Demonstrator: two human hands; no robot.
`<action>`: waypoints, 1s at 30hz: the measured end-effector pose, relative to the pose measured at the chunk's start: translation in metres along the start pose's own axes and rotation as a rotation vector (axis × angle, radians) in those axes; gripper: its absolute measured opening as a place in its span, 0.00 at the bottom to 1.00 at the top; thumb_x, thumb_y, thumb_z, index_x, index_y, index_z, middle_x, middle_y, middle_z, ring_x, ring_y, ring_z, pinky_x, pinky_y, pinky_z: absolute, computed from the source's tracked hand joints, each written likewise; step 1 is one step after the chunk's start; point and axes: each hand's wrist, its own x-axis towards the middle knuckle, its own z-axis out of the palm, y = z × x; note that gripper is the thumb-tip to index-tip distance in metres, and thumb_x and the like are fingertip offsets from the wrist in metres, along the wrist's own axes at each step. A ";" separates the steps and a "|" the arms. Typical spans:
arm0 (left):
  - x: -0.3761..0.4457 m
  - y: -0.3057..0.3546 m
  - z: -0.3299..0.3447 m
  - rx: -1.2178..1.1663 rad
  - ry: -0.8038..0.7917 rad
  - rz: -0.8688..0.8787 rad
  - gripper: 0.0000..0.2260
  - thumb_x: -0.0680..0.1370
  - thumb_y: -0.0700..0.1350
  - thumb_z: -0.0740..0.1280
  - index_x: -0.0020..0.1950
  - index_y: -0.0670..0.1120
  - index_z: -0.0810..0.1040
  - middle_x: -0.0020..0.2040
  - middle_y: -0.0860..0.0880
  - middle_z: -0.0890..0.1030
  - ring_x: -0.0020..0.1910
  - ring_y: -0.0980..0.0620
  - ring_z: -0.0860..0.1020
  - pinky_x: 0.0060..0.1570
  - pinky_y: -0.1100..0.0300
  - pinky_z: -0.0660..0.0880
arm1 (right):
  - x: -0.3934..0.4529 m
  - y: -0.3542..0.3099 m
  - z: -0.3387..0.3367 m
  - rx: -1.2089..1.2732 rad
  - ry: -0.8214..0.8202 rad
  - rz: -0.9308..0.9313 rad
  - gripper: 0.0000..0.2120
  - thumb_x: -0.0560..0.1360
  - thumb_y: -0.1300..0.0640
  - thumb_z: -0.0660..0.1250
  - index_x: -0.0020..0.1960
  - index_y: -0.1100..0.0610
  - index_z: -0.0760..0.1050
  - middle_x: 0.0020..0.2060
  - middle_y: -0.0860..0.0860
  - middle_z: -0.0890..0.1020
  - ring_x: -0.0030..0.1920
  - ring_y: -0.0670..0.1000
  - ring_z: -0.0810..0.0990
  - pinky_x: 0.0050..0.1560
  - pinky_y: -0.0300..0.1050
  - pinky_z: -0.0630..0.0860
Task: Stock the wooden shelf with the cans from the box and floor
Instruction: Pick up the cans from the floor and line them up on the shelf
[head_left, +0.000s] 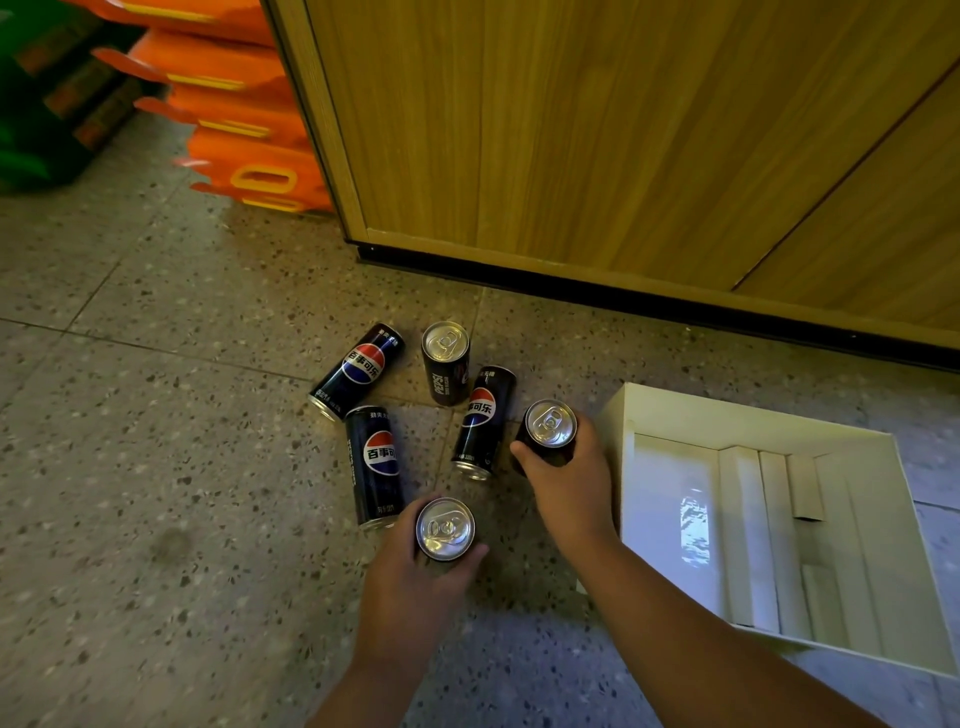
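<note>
Both our hands are full already, head view, only cam we've got. Left hand (415, 571), lower center, is wrapped round an upright can (445, 529), top facing us. Right hand (566, 478), center-right, grips a second upright can (550, 423) just beside the white box (649, 410). Box at lower right looks empty of cans, only cardboard dividers afaict.

Four more on the floor (156, 441) mid-frame: three lying cans, ie one at (358, 370), one at (375, 465), one at (484, 421), plus one standing can (445, 362).

Risks imo: lying ones roll if we nudge them lifting out, esp the one right next to our right hand. Slick cans could slip w/ a one-handed grab. Wooden shelf (571, 130) fills the upper right, but we only see a side panel, so can't tell where the shelf boards are. Blind placing could tip stuff.
</note>
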 end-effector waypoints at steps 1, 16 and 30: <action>0.002 0.002 0.001 0.004 0.019 0.006 0.28 0.65 0.48 0.81 0.62 0.57 0.76 0.55 0.63 0.81 0.56 0.66 0.77 0.58 0.63 0.76 | 0.000 0.000 0.000 0.000 -0.001 0.000 0.30 0.69 0.53 0.78 0.68 0.50 0.71 0.60 0.44 0.79 0.61 0.45 0.76 0.60 0.41 0.73; 0.048 0.064 -0.012 0.017 0.103 0.129 0.27 0.65 0.53 0.81 0.61 0.56 0.76 0.52 0.61 0.81 0.54 0.62 0.79 0.55 0.57 0.79 | 0.004 -0.033 -0.010 -0.039 0.041 -0.100 0.31 0.69 0.48 0.78 0.69 0.46 0.71 0.59 0.40 0.78 0.60 0.42 0.75 0.56 0.33 0.70; -0.029 0.367 -0.157 0.076 0.027 0.219 0.22 0.64 0.50 0.82 0.51 0.63 0.76 0.44 0.64 0.83 0.45 0.66 0.80 0.41 0.70 0.75 | -0.088 -0.298 -0.174 -0.052 -0.065 -0.186 0.24 0.65 0.46 0.80 0.56 0.42 0.75 0.51 0.35 0.81 0.52 0.33 0.77 0.48 0.26 0.69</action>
